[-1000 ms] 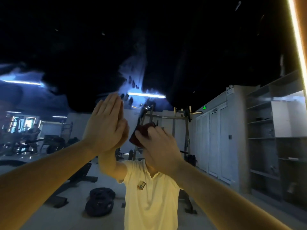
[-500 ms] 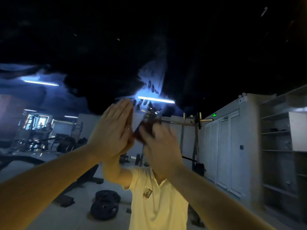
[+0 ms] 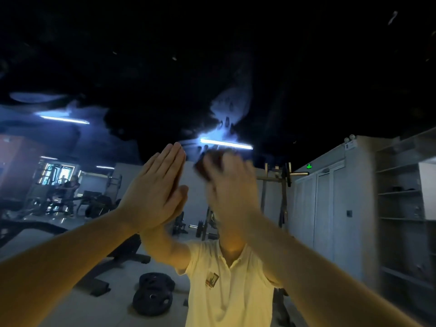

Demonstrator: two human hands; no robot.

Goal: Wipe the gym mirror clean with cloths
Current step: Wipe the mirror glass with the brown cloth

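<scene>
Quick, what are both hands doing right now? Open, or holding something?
Left hand: open, flat against the mirror.
Right hand: blurred, but gripping a dark cloth.

Single view: head-worn camera, wide-angle.
Facing: forward, roughly square-on to mirror (image 3: 306,79).
Range: close, within arm's reach of glass.
Framing: both forearms enter from bottom corners and converge at frame centre. Left hand (image 3: 155,187) lies flat against its own reflection. Right hand (image 3: 232,185) and cloth (image 3: 205,166) are motion-blurred.
Coverage: reflection fills frame. Wearer's torso at lower centre, gym floor at mid-height, dark ceiling with strip lights in upper half.
</scene>
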